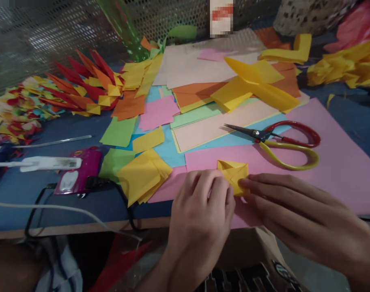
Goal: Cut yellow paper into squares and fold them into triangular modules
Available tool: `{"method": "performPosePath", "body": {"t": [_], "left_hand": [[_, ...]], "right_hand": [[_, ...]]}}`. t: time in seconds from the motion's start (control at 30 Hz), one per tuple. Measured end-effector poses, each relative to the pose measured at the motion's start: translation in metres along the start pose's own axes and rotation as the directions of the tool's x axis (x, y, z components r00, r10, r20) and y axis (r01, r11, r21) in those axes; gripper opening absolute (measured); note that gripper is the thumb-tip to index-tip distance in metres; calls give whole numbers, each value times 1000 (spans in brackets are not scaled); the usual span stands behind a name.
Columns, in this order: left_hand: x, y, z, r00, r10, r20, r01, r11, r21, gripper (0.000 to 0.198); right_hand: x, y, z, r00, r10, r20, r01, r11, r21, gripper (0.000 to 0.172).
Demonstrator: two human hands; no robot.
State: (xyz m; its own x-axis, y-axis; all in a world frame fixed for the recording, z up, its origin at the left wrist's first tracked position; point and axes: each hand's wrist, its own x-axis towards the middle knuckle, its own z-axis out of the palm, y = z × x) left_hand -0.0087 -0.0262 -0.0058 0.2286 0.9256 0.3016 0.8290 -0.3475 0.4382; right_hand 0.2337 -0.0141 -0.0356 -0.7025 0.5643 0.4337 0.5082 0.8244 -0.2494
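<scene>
A small yellow folded paper lies on pink sheets near the table's front edge, with creases and a raised flap at its top. My left hand is curled over its left side, the fingers bent and the fingertips partly hidden. From the right, my right hand pinches the paper's right corner, its long fingers pressed together. Just beyond the right hand lie scissors with one red and one yellow handle, blades pointing left. To the left of my hands is a stack of yellow paper squares.
A magenta power adapter with a white plug and cables sits at the left. Red and orange folded paper pieces stand at the back left. A folded yellow paper rests on coloured sheets; crumpled-looking yellow paper lies at the far right.
</scene>
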Motion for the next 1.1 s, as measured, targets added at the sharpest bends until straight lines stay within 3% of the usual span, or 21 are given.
{"method": "performPosePath", "body": {"t": [0.27, 0.37, 0.47, 0.67, 0.8, 0.9, 0.97, 1.1], "left_hand": [[1, 2, -3, 999, -32, 23, 33, 998, -52, 9], [-6, -5, -4, 992, 126, 13, -127, 992, 26, 15], [-16, -14, -4, 953, 300, 31, -301, 945, 128, 24], [-32, -23, -3, 952, 301, 51, -305, 931, 201, 35], [-30, -22, -7, 961, 276, 28, -277, 957, 91, 33], [-21, -23, -14, 955, 289, -63, -290, 957, 1, 26], [-14, -24, -18, 948, 303, -99, -308, 951, -39, 32], [-4, -26, -16, 946, 322, 30, -319, 944, -82, 37]], "right_hand": [[1, 0, 5, 999, -21, 39, 22, 999, -30, 31], [6, -3, 4, 1000, 13, -25, -13, 1000, -2, 30], [13, -6, 2, 996, 42, -73, -41, 999, 24, 17], [20, -13, 4, 992, 84, -97, -82, 996, 22, 20], [17, -12, 6, 989, 103, -109, -96, 993, 64, 24], [13, -6, 3, 993, 70, -95, -64, 996, 60, 25], [12, -1, -1, 997, 42, -58, -38, 997, 62, 26], [14, 6, -4, 999, -3, -39, 7, 996, 86, 20]]}}
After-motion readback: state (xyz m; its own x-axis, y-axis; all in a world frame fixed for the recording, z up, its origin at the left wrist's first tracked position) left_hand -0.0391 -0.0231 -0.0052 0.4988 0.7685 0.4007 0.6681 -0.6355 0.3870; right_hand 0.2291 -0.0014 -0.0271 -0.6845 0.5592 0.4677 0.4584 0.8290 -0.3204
